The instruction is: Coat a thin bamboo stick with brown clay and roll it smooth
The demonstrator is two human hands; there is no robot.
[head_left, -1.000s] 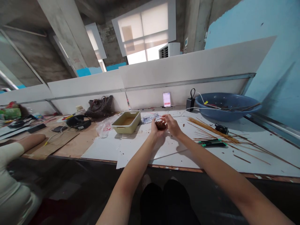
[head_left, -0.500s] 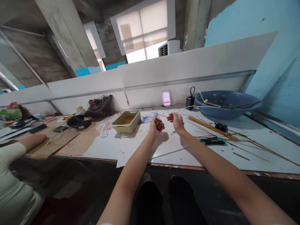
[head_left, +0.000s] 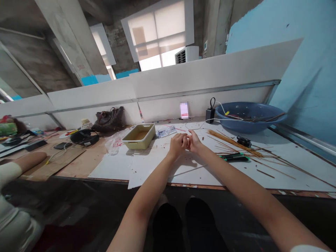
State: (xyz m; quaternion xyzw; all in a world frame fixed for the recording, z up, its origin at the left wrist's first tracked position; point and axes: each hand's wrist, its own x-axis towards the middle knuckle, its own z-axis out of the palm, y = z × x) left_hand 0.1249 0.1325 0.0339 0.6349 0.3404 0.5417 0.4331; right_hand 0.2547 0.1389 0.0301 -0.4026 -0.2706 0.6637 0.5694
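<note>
Above the white board (head_left: 154, 164), my two hands meet. My left hand (head_left: 178, 144) is curled closed with its back toward me; the brown, clay-like lump seen in it a moment ago is hidden by the fingers. Against its fingertips presses my right hand (head_left: 195, 142), thumb up and fingers bent inward; what they grip, if anything, does not show. To the left stands a yellow-green rectangular tub (head_left: 139, 144) with a brownish bottom, beside a clear plastic packet (head_left: 166, 131). Thin brown sticks (head_left: 231, 141) lie right of my hands, near green-and-black cutters (head_left: 235, 157).
A blue basin (head_left: 250, 122) with dark sticks stands back right, beside a black box (head_left: 210, 114) with a cable. A lit phone (head_left: 184, 110) leans at the partition. Farther left are a dark handbag (head_left: 108, 120), headphones (head_left: 84, 137) and another person's arm (head_left: 27, 162).
My hands were apart, with the brown lump showing in my left hand. They have come together, and the lump is now out of sight. The view has shifted slightly.
</note>
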